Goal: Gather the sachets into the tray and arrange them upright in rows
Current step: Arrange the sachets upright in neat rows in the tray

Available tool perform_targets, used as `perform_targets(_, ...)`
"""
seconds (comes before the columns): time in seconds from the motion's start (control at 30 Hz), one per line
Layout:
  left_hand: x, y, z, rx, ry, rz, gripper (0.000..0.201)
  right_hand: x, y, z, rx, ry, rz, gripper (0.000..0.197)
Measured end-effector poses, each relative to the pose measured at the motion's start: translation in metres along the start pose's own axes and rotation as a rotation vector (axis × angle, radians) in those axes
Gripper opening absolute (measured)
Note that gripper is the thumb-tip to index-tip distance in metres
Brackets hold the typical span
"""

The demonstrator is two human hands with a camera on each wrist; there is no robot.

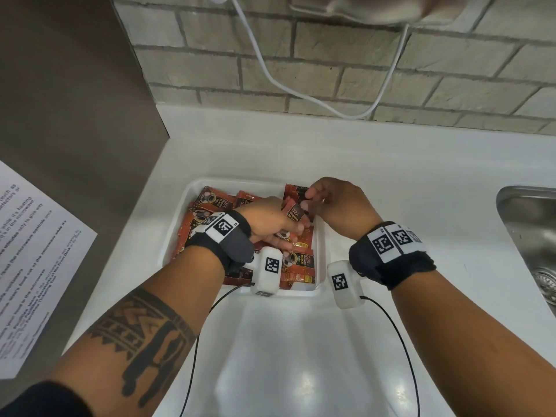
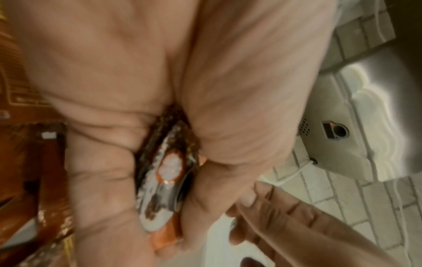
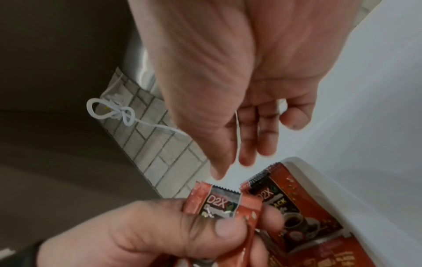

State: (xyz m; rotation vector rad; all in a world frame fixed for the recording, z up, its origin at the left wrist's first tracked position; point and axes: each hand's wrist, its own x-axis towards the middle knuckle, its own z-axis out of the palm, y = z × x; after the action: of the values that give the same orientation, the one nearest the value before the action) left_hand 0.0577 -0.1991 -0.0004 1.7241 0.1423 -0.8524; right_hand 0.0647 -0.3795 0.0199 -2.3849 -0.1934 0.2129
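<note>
**Both hands over the tray, left holding a sachet bundle**

Left hand (image 1: 272,219): fingers and thumb curled round a small bundle of sachets (image 3: 224,204), pinched upright above the white tray (image 1: 180,224). Right hand (image 1: 337,203): fingers loosely bent, slightly apart, tips just beyond the bundle's top edge; actual contact cannot be told. More sachets (image 1: 210,203) lie jumbled flat in the tray, beneath and left of the fingers.

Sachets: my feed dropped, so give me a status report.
Left hand grips a bunch of sachets over the tray. Right hand open, empty, fingertips near their tops. Other sachets lie flat, no rows. Nothing in the way.
</note>
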Motion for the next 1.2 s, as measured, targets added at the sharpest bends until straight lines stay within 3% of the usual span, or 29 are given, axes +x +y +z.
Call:
perform_targets(0.1,-0.003,-0.001,-0.002,-0.087,0.028,0.074,0.029,-0.002,-0.001,-0.001,0.073,-0.094,0.025,0.012)
perform_targets(0.33,0.003,-0.008,-0.002,-0.117,0.107,0.168,0.037,0.005,-0.003,-0.009,0.174,-0.083,0.054,0.010)
perform_targets(0.43,0.002,-0.006,-0.012,0.029,0.206,0.087,0.048,0.009,-0.001,-0.013,0.139,-0.011,0.062,0.005)
perform_targets(0.53,-0.001,-0.003,-0.027,0.365,0.283,-0.035,0.056,0.013,0.002,-0.012,0.011,0.001,0.053,0.008)
perform_targets(0.6,-0.003,0.001,-0.028,0.523,0.250,-0.065,0.056,0.015,0.001,-0.010,-0.062,-0.011,0.065,0.011)
perform_targets(0.7,-0.002,0.005,-0.018,0.582,0.137,-0.102,0.045,0.017,0.002,-0.004,-0.164,-0.005,0.046,0.011)
perform_targets(0.9,0.017,0.003,0.005,0.672,-0.028,-0.083,0.058,0.020,-0.001,0.006,-0.236,0.040,0.015,0.024)
perform_targets(1.2,0.029,0.005,0.008,0.700,0.022,-0.105,0.058,0.022,0.004,0.007,-0.245,0.010,0.019,0.010)
